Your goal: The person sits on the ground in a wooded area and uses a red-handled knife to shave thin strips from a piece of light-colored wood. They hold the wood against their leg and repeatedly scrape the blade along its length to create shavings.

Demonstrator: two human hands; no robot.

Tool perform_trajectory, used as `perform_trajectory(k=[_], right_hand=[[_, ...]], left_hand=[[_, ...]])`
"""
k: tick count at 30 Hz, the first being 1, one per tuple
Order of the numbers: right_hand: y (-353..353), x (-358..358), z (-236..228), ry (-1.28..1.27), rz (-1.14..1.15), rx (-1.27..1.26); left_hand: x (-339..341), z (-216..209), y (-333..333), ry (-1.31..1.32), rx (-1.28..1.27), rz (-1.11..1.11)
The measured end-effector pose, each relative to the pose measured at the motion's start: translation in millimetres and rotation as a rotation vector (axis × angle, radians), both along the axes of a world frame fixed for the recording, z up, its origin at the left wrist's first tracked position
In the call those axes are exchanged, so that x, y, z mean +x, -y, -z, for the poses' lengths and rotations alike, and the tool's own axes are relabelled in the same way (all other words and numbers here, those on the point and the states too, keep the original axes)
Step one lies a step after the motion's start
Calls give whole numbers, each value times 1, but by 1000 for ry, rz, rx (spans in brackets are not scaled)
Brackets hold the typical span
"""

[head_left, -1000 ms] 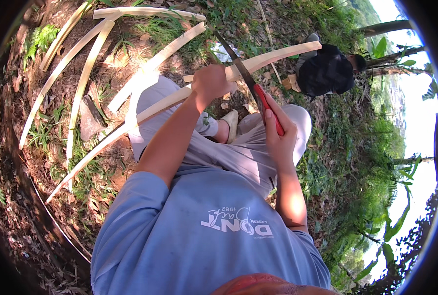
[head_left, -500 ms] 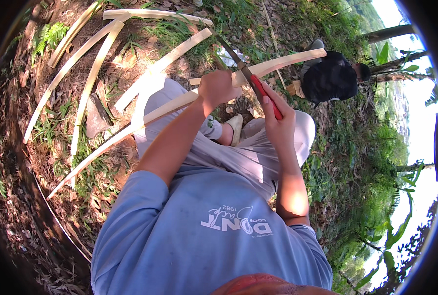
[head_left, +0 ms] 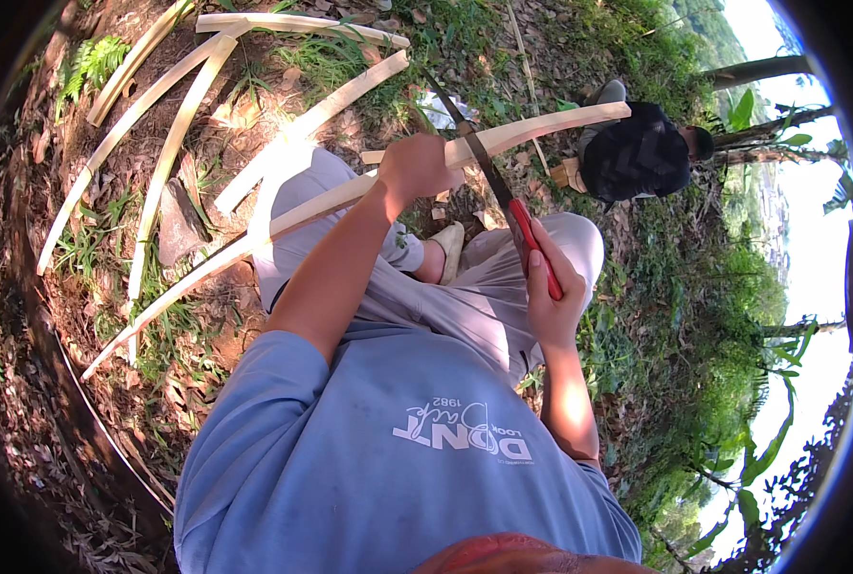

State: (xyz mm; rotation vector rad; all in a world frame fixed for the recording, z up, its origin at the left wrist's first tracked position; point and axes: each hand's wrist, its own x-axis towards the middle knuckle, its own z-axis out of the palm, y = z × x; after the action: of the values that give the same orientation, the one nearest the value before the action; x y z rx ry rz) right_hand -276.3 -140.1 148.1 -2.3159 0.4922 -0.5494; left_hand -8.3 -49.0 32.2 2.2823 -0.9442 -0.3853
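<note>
Both forearms (head_left: 343, 263) stretched forward, the left hand (head_left: 415, 170) grips a long, pale wooden strip (head_left: 541, 124) lying across grey trousers (head_left: 465, 298) and the right hand (head_left: 554, 295) clasps a red-handled, dark-bladed saw (head_left: 491, 177) crossing it, white lettering (head_left: 436, 437) marking the blue shirt (head_left: 350, 469).

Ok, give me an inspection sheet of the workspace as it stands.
Surface: ground, soil with leaves and grass.
Job's things: long pale strip across the left leg; red-handled saw, blade crossing the strip.
Clutter: loose pale strips lying at left; white item beyond the hands, kind unclear.
Hands: left hand, fingers closed around the strip; right hand closed on the saw's handle.
Cables: nothing certain; thin pale line at lower left, kind unclear.
Surroundings: another person in a dark top, right of the saw; greenery.
</note>
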Motion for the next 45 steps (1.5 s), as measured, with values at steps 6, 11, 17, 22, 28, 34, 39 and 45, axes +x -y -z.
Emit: perform_trajectory(k=[6,11,17,22,28,34,39,45], right_hand=[[-9,-44,-32,-108,74,135],[-6,4,-19,-68,34,117],[13,116,40,89,-2,130],[11,108,45,156,-62,145],[9,73,49,103,-56,191],[0,51,78,84,37,255],[-7,36,88,-5,168,360],[-18,29,75,54,210,286]], left_hand=[[2,-2,-1,14,24,-17],[-5,2,-2,57,-20,-27],[-2,-3,0,47,16,9],[5,4,-2,-57,78,66],[-19,0,-1,-65,150,143],[-40,16,-1,-73,192,191],[-50,40,4,-76,247,236],[-53,30,14,-115,290,254]])
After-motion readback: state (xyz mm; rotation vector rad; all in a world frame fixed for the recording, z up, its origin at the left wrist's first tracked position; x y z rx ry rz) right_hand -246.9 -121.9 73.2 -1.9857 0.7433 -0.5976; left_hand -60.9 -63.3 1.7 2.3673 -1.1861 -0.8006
